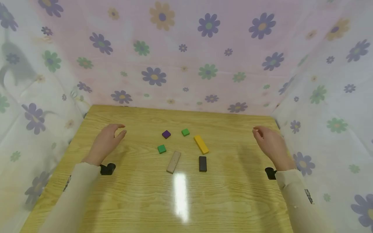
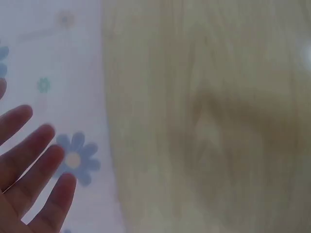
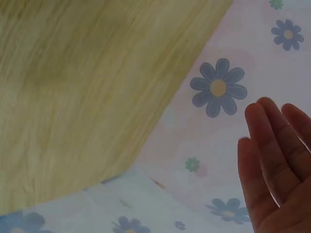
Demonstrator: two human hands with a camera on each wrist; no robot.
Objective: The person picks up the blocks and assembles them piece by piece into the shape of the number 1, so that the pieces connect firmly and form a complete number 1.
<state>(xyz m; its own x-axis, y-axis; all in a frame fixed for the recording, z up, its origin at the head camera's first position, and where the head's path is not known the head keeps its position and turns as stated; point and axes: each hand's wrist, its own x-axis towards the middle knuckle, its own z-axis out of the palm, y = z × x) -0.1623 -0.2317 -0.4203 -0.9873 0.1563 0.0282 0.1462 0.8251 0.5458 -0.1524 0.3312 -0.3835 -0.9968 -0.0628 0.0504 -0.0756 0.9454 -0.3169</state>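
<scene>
1. While left hand (image 1: 106, 140) and right hand (image 1: 271, 144) hover over the worktop (image 1: 140, 194), loosely open and holding nothing, we judge handling not begun.
2. Between them: purple block (image 1: 166, 134), light green block (image 1: 185, 132), dark green block (image 1: 161, 149), yellow block (image 1: 201, 144), wooden block (image 1: 174, 161), black block (image 1: 202, 164). Picking up calls for reaching inward, we judge.
3. Wrist views give us extended fingers (image 2: 34, 145) and flowered cloth (image 3: 194, 141); blocks, head view only.

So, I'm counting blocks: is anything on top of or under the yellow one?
Nothing is on the yellow block; its top shows fully. It lies on the table; whatever its underside covers can't be seen.
</scene>
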